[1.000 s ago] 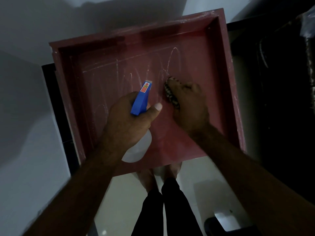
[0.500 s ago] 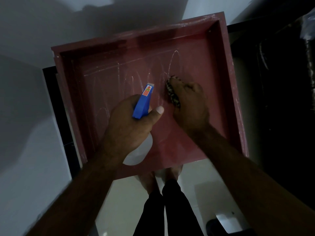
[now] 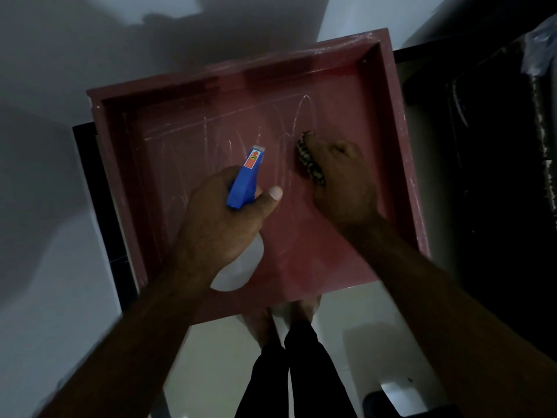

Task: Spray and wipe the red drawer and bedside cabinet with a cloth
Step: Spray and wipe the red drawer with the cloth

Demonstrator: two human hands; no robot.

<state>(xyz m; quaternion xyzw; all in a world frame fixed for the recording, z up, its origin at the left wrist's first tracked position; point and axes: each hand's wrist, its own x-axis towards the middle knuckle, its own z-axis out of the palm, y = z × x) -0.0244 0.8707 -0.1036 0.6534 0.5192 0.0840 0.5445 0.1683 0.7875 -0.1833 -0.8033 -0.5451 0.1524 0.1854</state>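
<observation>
In the head view, over the red drawer: its open side faces the person, with its near edge above their feet; what carries it is hidden.

Left hand: fingers wrapped round the neck of the spray bottle, thumb out straight. The blue nozzle points toward the drawer's far edge, apparently kept ready for another squirt.

Right hand: fingers curled over a patterned cloth. It presses the cloth on the drawer floor right of centre, toward the far right corner. Pale arcing streaks lie around it, likely wiping marks.

Label: red-orange sticker with an arrow, on the nozzle top. The writing is too small to read.

Bedside cabinet: not identifiable.
</observation>
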